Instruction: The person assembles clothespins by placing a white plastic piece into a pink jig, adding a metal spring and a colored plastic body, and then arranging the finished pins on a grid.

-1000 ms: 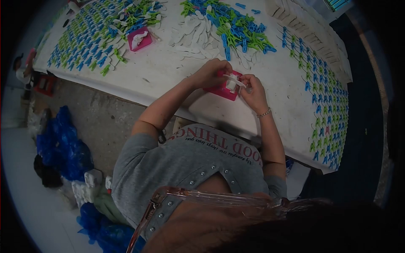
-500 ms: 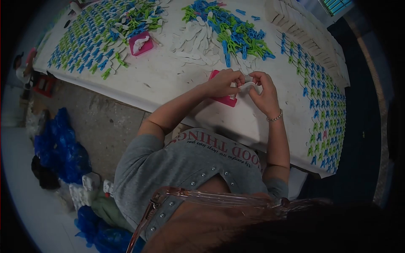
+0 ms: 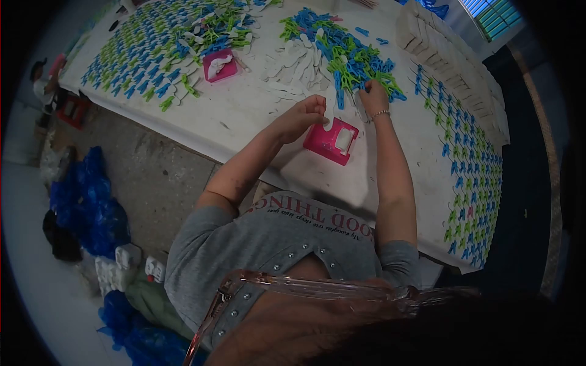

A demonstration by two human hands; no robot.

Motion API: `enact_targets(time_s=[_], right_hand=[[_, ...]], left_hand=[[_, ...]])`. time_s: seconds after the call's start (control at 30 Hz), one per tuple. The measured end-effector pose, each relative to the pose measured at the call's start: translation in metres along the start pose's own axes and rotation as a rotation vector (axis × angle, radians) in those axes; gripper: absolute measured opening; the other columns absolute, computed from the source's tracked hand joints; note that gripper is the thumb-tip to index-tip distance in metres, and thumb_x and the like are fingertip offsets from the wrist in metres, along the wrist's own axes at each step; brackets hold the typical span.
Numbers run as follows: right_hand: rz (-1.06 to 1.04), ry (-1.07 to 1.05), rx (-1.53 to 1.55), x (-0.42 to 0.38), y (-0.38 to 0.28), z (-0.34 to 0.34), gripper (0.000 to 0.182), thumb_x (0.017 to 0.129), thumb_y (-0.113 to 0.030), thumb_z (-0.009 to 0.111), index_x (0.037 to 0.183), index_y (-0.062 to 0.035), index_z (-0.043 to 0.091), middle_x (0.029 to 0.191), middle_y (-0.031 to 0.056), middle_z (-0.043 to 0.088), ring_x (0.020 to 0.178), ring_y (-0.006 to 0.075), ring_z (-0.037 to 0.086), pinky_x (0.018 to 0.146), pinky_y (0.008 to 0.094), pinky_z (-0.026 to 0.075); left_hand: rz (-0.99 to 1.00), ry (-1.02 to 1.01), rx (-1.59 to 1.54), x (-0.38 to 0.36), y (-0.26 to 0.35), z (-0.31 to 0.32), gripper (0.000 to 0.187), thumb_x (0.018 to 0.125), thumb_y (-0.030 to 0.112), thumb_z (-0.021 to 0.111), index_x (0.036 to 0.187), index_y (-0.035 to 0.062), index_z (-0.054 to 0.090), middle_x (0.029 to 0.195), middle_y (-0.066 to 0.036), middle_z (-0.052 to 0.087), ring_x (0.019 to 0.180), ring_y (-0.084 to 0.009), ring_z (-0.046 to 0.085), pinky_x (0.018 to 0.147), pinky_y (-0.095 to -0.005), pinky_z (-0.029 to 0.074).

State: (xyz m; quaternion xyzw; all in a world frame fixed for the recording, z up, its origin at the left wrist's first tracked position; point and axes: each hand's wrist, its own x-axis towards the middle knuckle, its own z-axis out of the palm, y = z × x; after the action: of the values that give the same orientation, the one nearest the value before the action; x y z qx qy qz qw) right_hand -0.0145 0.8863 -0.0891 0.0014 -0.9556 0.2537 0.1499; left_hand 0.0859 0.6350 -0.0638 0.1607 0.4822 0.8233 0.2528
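My left hand (image 3: 300, 119) is above the table, its fingertips pinched on a small white piece (image 3: 328, 125) that is mostly hidden. Just beneath it lies a pink tray (image 3: 323, 146) with a white block (image 3: 345, 139) in it. My right hand (image 3: 373, 99) reaches to the near edge of a heap of blue and green clothespins (image 3: 354, 64). Its fingers are bent together there, and what they pinch is hidden. Loose white flat tongue-shaped pieces (image 3: 299, 67) are piled left of the clothespins.
Rows of clothespins (image 3: 470, 177) hang over the table's right side, and more rows (image 3: 137, 64) cover the left. A second pink tray (image 3: 220, 66) holds white material. Stacked white cartons (image 3: 445, 55) line the back right. Blue plastic bags (image 3: 91, 207) lie on the floor, and another person (image 3: 44, 88) is far left.
My hands were together over the pink tray, handling a white piece. They have parted: my right hand moved forward to the clothespin heap, my left slightly leftward, uncovering the tray.
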Motion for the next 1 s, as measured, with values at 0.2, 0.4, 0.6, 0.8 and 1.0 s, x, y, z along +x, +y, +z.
enact_targets(time_s=[0.2,0.4,0.6,0.8,1.0], right_hand=[[0.093,-0.063,0.33,-0.033,-0.013,-0.04,0.022,0.084,-0.019,0.068,0.093,-0.0009,0.059,0.08,0.0111,0.063,0.08,0.0204,0.064,0.069,0.0328,0.052],[0.204,-0.023,1.146,-0.127,-0.068,-0.113,0.025,0.089,-0.001,0.062,0.112,0.0019,0.054,0.097,0.0069,0.064,0.093,0.0117,0.062,0.072,0.0255,0.055],[0.085,-0.009,1.152,-0.183,-0.053,-0.105,0.032,0.085,0.002,0.065,0.115,0.0019,0.054,0.102,0.0069,0.064,0.094,0.0104,0.061,0.079,0.0214,0.051],[0.128,0.007,1.182,-0.198,-0.061,-0.101,0.029,0.085,0.001,0.067,0.111,0.0016,0.056,0.097,0.0065,0.065,0.092,0.0086,0.06,0.078,0.0196,0.048],[0.11,-0.031,1.235,-0.194,-0.066,-0.098,0.03,0.085,0.001,0.066,0.113,0.0013,0.056,0.098,0.0061,0.064,0.089,0.0084,0.059,0.076,0.0189,0.047]], left_hand=[[-0.066,-0.019,-0.19,-0.005,-0.002,-0.005,0.029,0.078,-0.006,0.061,0.102,0.0054,0.049,0.08,0.002,0.053,0.075,-0.0087,0.055,0.073,-0.0247,0.048],[-0.022,-0.069,0.06,-0.007,0.011,0.016,0.033,0.077,-0.006,0.06,0.103,0.0089,0.048,0.083,0.003,0.051,0.079,-0.008,0.054,0.075,-0.0225,0.044],[0.162,-0.132,0.387,-0.003,0.012,0.035,0.035,0.076,-0.004,0.065,0.103,0.0081,0.047,0.086,0.003,0.047,0.082,-0.006,0.048,0.077,-0.0223,0.041],[0.197,-0.197,0.455,-0.002,0.008,0.043,0.036,0.074,-0.003,0.064,0.104,0.0073,0.048,0.088,0.002,0.047,0.085,-0.0071,0.047,0.081,-0.0227,0.04],[0.168,-0.214,0.487,-0.002,0.007,0.045,0.036,0.073,-0.004,0.062,0.105,0.0074,0.048,0.091,0.001,0.047,0.089,-0.0079,0.047,0.083,-0.0226,0.04]])
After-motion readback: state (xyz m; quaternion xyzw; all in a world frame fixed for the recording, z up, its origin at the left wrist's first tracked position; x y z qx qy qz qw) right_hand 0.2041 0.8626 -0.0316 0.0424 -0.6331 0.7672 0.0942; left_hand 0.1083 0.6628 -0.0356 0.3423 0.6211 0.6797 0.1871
